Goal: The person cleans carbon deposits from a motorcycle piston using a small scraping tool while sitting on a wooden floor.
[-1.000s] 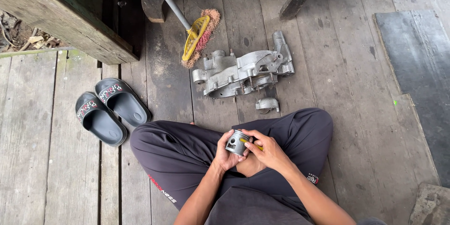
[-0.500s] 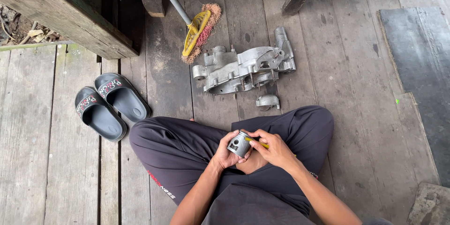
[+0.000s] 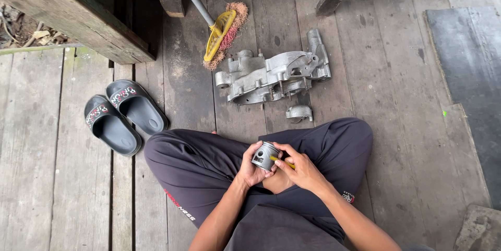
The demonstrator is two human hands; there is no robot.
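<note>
- Over my crossed legs, near the lower middle of the plank floor (image 3: 396, 125), I hold a small grey metal piston (image 3: 265, 155) in my left hand (image 3: 251, 167); its fingers are closed round the piston's side and lower end, so that grip is clamped on the piston.
- My right hand (image 3: 300, 170) sits just beside it, fingers together on a thin yellow tool (image 3: 282, 162) whose tip meets the piston's wall. How much of the tool lies inside the hand I cannot tell.
- To do this well, I judge that the left hand should stay the steady one: keep the piston braced above the lap, with the side hole turned towards me so the working spot stays in sight.
- Light pressure with the yellow tool seems wise, worked along the wall and not levered against it; a slip could mark the metal or jab my left fingers, which lie close to the tip.
- Ahead of my knees, well apart from the hands, lies a large grey engine casing (image 3: 274, 76), with a small metal cover (image 3: 299, 112) between it and my leg.
- Anything that drops from the piston could fall into the gaps between the planks, so I would keep the work over the cloth of my dark trousers (image 3: 198, 167).
- Towards the left edge of the floor stands a pair of dark sandals (image 3: 122, 115); a yellow broom (image 3: 222, 34) lies at the far side.
</note>
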